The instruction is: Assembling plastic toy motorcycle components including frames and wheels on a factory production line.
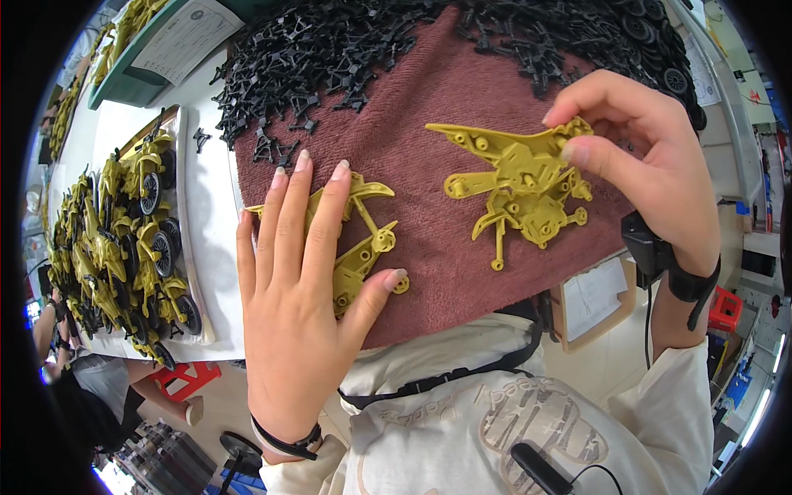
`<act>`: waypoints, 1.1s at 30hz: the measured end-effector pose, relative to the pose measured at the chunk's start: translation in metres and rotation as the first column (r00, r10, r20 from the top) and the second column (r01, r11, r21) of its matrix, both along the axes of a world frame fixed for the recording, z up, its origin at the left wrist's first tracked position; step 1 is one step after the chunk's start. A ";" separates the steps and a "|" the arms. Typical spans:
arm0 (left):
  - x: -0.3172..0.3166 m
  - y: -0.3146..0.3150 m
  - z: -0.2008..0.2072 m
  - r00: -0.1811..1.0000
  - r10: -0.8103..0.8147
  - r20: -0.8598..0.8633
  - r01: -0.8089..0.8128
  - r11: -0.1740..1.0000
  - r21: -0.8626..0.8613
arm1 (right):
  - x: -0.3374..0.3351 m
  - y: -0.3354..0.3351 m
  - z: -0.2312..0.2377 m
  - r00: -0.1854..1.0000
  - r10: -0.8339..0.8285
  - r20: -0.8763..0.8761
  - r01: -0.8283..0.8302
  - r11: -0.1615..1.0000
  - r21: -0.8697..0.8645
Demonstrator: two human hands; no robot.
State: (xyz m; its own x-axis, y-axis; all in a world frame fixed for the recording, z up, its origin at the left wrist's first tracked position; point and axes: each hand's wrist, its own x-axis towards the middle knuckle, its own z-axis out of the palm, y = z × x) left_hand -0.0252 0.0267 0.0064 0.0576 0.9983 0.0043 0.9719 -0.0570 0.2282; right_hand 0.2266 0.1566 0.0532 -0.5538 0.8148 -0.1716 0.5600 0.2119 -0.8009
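My left hand point(301, 264) lies flat with its fingers spread over a yellow plastic toy motorcycle body half point(353, 262) on the reddish-brown towel. Much of that part is hidden under the palm and fingers. My right hand point(639, 157) pinches another yellow toy motorcycle body half point(528, 181) at its upper right end, between thumb and fingers. Its inner side, with pegs and sockets, faces up. Whether this piece touches the towel I cannot tell.
Small black plastic parts point(322, 66) are heaped along the towel's point(429, 272) far side. Black wheels point(652, 33) pile up at the far right. Assembled yellow toy motorcycles point(107, 239) crowd a tray on the left, below a green bin point(124, 70). Another person point(95, 379) sits at the lower left.
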 end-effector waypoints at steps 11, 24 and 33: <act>-0.007 -0.007 0.000 0.921 0.131 0.367 -0.213 0.958 0.194 | -0.013 -0.013 0.003 0.999 0.040 0.023 -0.040 0.999 0.001; -0.011 -0.060 0.001 0.930 -0.028 0.366 -0.019 0.992 0.124 | 0.037 -0.043 -0.008 0.985 -0.095 -0.146 0.037 0.932 -0.360; -0.013 -0.028 0.000 0.997 -0.045 0.063 0.038 0.992 0.117 | 0.021 -0.052 -0.025 0.951 -0.289 -0.111 0.215 0.874 -0.436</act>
